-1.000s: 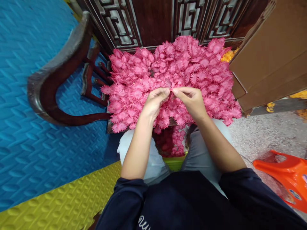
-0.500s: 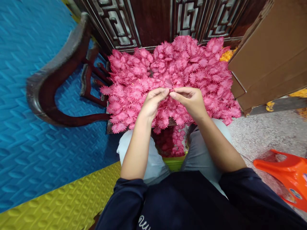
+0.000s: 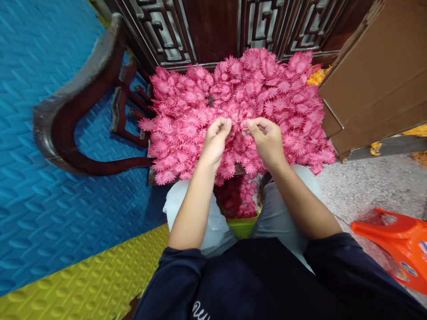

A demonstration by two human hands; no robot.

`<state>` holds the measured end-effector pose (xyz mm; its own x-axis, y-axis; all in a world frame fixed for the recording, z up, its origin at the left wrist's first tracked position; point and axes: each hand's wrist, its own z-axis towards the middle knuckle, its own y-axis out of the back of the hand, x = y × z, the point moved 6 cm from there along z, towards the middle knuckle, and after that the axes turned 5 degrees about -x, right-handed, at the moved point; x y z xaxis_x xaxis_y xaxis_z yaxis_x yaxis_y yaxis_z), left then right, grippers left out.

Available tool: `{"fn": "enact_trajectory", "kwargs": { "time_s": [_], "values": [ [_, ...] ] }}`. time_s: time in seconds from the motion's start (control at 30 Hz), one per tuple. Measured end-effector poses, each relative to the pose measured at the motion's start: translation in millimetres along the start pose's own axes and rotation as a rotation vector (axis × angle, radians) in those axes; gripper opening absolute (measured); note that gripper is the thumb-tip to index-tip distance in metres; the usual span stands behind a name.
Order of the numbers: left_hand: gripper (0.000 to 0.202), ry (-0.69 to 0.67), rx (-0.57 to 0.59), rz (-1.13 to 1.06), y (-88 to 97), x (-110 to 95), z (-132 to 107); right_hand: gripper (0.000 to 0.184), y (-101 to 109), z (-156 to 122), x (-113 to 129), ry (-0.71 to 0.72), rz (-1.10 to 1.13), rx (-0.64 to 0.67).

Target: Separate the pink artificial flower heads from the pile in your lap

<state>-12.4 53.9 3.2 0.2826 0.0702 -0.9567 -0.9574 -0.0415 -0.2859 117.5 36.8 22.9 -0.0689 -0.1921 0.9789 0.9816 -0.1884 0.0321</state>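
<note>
A big heap of pink paper flowers [image 3: 207,102] covers the seat of a dark wooden chair [image 3: 76,93] in front of me. Both my hands hover over the middle of the heap, fingertips close together. My left hand [image 3: 216,140] is curled in a pinch, and my right hand [image 3: 265,140] is curled likewise. Between their fingertips sits a pink flower piece [image 3: 237,125], hard to separate from the heap behind. More pink flowers [image 3: 238,198] lie lower down between my knees.
A carved dark wooden cabinet [image 3: 213,26] stands behind the chair. A brown box [image 3: 376,75] is at the right, with yellow flowers [image 3: 315,78] beside it. An orange plastic stool [image 3: 396,244] sits at lower right. Blue and yellow foam mats [image 3: 50,213] cover the floor on the left.
My two hands have drawn slightly apart and shifted a little up over the heap; the flower piece that stuck up between the fingertips now sits lower against the heap.
</note>
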Motion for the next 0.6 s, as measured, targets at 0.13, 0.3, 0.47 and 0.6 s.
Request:
{"fn": "enact_trajectory", "kwargs": {
  "time_s": [0.13, 0.3, 0.47, 0.6],
  "values": [
    [0.047, -0.091, -0.183, -0.069, 22.0, -10.6, 8.7, 0.039, 20.8, 11.8, -16.9, 0.001, 0.016, -0.123],
    [0.031, -0.202, -0.455, -0.168, 72.0, -39.6, 15.2, 0.047, 61.7, 45.3, -49.1, -0.007, -0.027, -0.163],
    [0.034, -0.212, -0.304, -0.020, 58.5, -35.9, 10.5, 0.049, 38.6, 40.9, -66.3, -0.171, -0.005, -0.098],
    [0.035, -0.152, -0.270, 0.062, 35.2, -21.9, 4.1, 0.053, 5.9, 18.9, -56.3, -0.194, -0.004, -0.090]
  ]
}}
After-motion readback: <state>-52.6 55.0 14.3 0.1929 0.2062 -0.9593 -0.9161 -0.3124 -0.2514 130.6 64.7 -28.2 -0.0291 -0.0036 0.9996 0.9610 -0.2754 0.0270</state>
